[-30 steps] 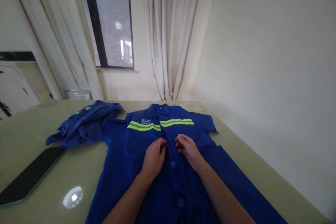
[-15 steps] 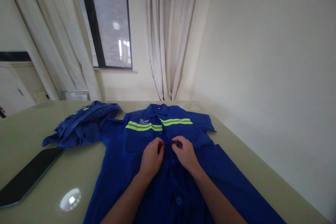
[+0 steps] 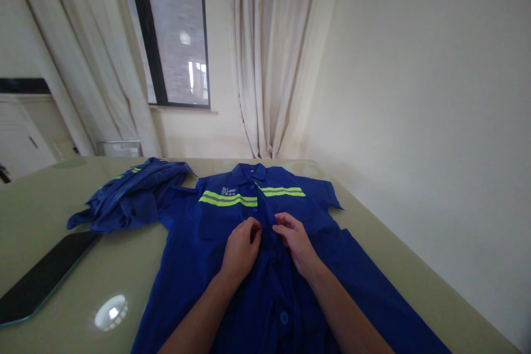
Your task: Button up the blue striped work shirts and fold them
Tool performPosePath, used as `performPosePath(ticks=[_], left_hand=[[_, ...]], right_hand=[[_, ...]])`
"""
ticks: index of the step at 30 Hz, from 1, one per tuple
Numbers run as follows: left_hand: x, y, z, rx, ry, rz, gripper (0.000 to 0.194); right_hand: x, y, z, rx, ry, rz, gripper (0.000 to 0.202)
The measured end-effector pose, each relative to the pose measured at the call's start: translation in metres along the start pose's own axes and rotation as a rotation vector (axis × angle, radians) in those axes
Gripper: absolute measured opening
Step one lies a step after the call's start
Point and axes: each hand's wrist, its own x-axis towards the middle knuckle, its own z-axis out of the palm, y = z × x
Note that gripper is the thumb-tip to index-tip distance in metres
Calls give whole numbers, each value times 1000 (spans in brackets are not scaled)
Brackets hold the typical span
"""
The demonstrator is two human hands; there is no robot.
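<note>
At the far left, a white cabinet [image 3: 19,133] stands beyond the table, partly behind a pale curtain [image 3: 78,50]. Nearer, a flat dark board [image 3: 45,274] with a thin bluish edge lies aslant on the glossy greenish table [image 3: 141,257], its far end just beside a crumpled blue garment [image 3: 133,199] that shows bits of yellow-green stripe. A round glare of light [image 3: 111,312] shines on the tabletop. Behind, a dark-framed window [image 3: 178,27] is set in the wall.

The blue work shirt [image 3: 219,221] lies face up in the middle of the table, collar away from the person, its left-lying sleeve meeting the crumpled garment. A striped band crosses its chest, below pale lettering. The person's left hand [image 3: 241,246] rests at the shirt's front opening, fingers curled in toward the thumb; whether cloth is caught between them cannot be told. A button [image 3: 284,317] shows lower down the front. Just across the opening, the right hand [image 3: 296,239] pinches the edge of the other front panel between thumb and forefinger. A second curtain [image 3: 276,50] hangs behind, and a plain wall [image 3: 423,94] fills the right side.
</note>
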Motion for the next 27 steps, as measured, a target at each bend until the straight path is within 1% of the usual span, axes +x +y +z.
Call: performPosePath(ticks=[2,5,7,9,12,17,20,21,23,25,27], left_hand=[[0,0,0,22,-4,9,12],[-1,0,1,54,-6,34,13],[-1,1,0,59,-9,33,13],[-2,1,0,57,-12,24,14],[-2,2,-1,62,-11,19,14],[-2,3,-1,82,-14,17,13],[-2,2,0,90,-14,23,13],[-2,2,0,91,-17,24,13],[-2,1,0,92,-25,26,13],[-2,0,0,86,-34,25,13],[-1,0,1,78,-34,20,12]], right_hand=[[0,2,-1,-220,38,-134,21],[-5,3,-1,-625,86,-319,31],[-11,2,1,-806,84,-376,39],[-16,2,4,-928,75,-401,42],[-19,2,7,-1030,61,-422,38],[-17,5,7,-1105,-6,-383,20],[-12,5,6,-1085,22,-346,15],[-10,6,6,-1033,40,-327,14],[-4,9,5,-857,54,-275,13],[3,12,3,-653,37,-225,16],[9,16,1,-498,17,-193,20]])
